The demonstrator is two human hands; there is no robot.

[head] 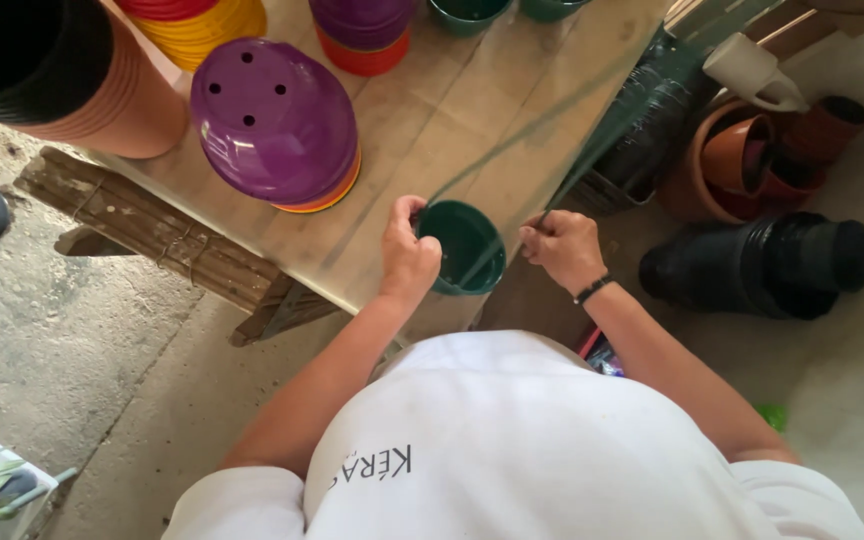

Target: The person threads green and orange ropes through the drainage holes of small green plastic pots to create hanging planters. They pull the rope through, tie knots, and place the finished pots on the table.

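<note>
A small dark green plastic pot (pixel 464 248) sits at the near edge of a wooden table (pixel 472 120). My left hand (pixel 408 256) grips its left rim. My right hand (pixel 564 246) is just right of the pot, pinching thin green strands (pixel 592 160) that run taut up and away to the right. Other strands cross the pot's mouth and the table top.
Upturned purple pots (pixel 274 118) stacked on orange ones lie on the table, with more stacks of coloured pots (pixel 364 30) behind. A terracotta stack (pixel 72 80) lies far left. On the floor at right are black pots (pixel 762 266) and terracotta pots (pixel 742 160).
</note>
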